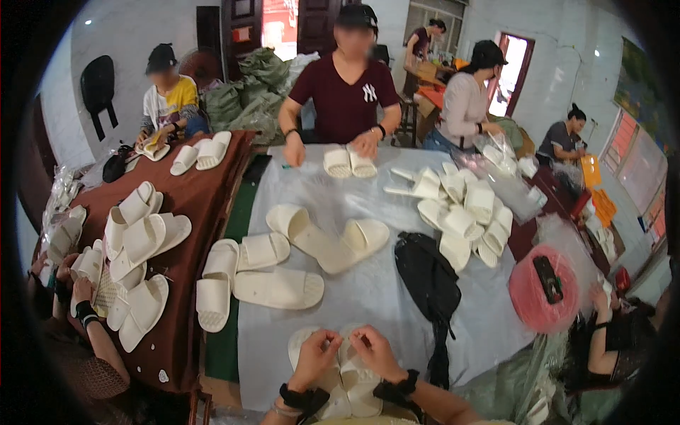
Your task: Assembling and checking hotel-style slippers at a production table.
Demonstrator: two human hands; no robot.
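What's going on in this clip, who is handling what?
A person works at a table covered in a pale sheet. Their left hand and right hand both grip a stacked pair of white slippers at the near edge. More white slippers lie loose on the sheet and in a heap, beside a black bag. Across the table, a person in a maroon shirt handles another pair.

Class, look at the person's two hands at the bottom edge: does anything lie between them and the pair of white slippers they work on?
Nothing visible: the left hand and right hand both rest directly on the slippers.
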